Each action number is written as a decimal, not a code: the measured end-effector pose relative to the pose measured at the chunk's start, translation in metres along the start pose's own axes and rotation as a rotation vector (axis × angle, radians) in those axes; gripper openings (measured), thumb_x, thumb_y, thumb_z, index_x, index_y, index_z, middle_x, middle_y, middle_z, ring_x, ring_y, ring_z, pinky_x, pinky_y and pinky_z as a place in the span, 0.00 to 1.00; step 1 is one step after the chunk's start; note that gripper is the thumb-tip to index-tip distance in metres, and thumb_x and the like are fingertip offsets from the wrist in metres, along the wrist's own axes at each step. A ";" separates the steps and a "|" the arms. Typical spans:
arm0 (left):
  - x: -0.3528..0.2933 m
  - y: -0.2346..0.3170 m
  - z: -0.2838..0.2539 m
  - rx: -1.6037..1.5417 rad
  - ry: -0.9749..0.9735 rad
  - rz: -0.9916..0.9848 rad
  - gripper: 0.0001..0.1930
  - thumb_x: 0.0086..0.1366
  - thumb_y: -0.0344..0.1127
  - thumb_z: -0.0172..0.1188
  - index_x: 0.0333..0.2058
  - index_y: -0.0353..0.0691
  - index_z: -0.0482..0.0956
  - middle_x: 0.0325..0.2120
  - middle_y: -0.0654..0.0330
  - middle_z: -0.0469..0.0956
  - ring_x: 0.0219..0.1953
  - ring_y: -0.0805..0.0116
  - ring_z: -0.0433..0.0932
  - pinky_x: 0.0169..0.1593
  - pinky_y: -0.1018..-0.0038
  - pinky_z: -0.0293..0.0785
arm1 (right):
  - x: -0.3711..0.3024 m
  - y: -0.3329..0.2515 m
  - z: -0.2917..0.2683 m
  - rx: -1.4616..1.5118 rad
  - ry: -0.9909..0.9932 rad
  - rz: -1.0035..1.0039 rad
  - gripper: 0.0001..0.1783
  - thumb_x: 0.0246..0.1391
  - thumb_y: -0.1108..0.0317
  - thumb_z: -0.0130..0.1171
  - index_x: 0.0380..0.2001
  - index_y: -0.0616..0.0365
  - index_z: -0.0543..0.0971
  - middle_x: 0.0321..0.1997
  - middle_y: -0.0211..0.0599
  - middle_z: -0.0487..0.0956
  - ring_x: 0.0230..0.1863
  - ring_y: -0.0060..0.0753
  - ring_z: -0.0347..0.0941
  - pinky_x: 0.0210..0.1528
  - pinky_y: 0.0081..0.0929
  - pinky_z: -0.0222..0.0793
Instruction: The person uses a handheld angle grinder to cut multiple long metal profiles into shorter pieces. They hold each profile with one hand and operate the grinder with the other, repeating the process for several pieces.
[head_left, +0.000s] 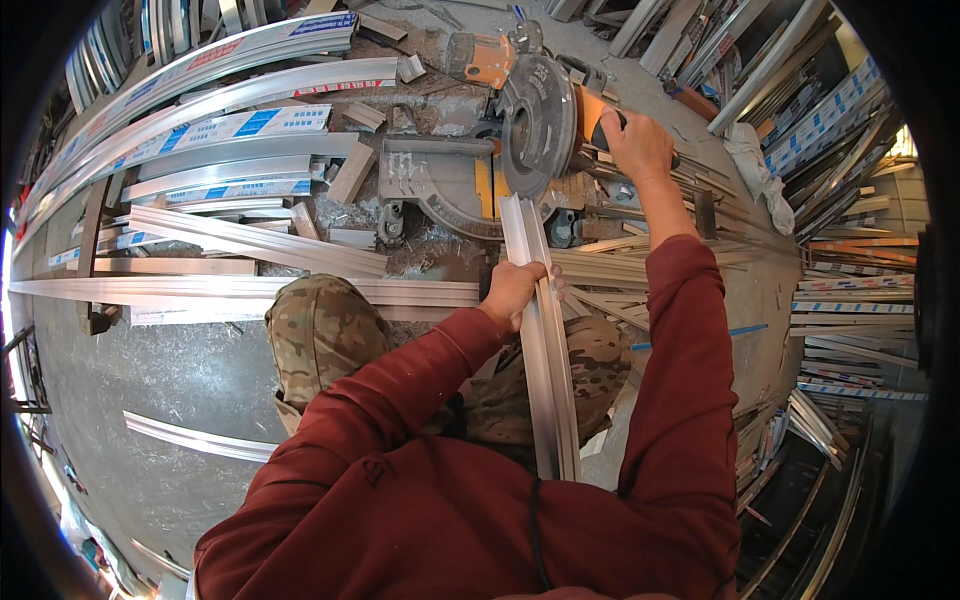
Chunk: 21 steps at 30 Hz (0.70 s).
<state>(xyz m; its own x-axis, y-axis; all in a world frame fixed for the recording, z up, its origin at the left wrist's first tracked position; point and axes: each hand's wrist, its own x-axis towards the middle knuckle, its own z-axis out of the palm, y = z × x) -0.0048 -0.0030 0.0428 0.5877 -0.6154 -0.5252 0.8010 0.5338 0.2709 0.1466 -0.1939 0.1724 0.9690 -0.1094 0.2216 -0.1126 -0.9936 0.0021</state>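
Currently, a long ribbed aluminium profile (545,340) is clamped by the left hand (515,290); the orange mitre saw (535,125) handle is gripped by the right hand (635,140).

A mitre saw (500,130) stands on the floor (180,370) ahead of the crouching person, its blade housing (537,125) lowered over the saw base (445,190). 1 long metal profile (545,330) runs from under the blade back toward the person, passing between the 2 knees (320,330). The left hand (515,290) rests on this profile near the saw; the right hand (635,140) sits on the saw handle, to the right of the blade housing. Stacked profiles (220,150) lie left of the saw, further lengths (850,290) lie to its right, and short offcuts (352,172) lie just left of the base.
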 end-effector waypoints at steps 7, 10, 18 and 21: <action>-0.002 0.001 0.000 0.004 0.002 -0.012 0.11 0.62 0.22 0.46 0.43 0.26 0.70 0.32 0.53 0.76 0.29 0.63 0.79 0.31 0.63 0.82 | 0.001 0.000 0.000 -0.013 -0.007 0.013 0.33 0.61 0.41 0.41 0.37 0.60 0.84 0.31 0.57 0.81 0.36 0.60 0.77 0.41 0.49 0.71; -0.004 0.002 0.002 0.019 0.015 0.005 0.11 0.62 0.23 0.46 0.42 0.26 0.71 0.31 0.53 0.76 0.29 0.63 0.78 0.31 0.64 0.82 | 0.000 0.000 -0.002 -0.013 -0.005 0.009 0.33 0.61 0.41 0.41 0.36 0.59 0.84 0.31 0.57 0.81 0.36 0.61 0.77 0.40 0.49 0.70; -0.003 0.002 0.003 0.030 -0.007 -0.003 0.09 0.62 0.23 0.46 0.41 0.28 0.71 0.30 0.53 0.75 0.28 0.63 0.78 0.31 0.64 0.81 | 0.003 0.003 -0.001 -0.001 0.003 0.003 0.34 0.61 0.40 0.41 0.33 0.61 0.84 0.30 0.58 0.80 0.35 0.62 0.76 0.40 0.50 0.70; -0.003 0.003 0.003 0.046 0.000 -0.013 0.08 0.62 0.23 0.46 0.39 0.29 0.71 0.29 0.54 0.75 0.28 0.61 0.78 0.32 0.64 0.81 | 0.010 0.002 -0.004 0.004 -0.030 0.000 0.35 0.61 0.39 0.40 0.33 0.62 0.83 0.30 0.58 0.80 0.35 0.62 0.76 0.40 0.50 0.70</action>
<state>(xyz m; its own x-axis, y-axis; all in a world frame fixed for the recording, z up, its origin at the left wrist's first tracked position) -0.0037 -0.0011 0.0476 0.5773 -0.6221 -0.5289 0.8130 0.4987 0.3007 0.1552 -0.1964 0.1780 0.9752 -0.1098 0.1924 -0.1115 -0.9938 -0.0020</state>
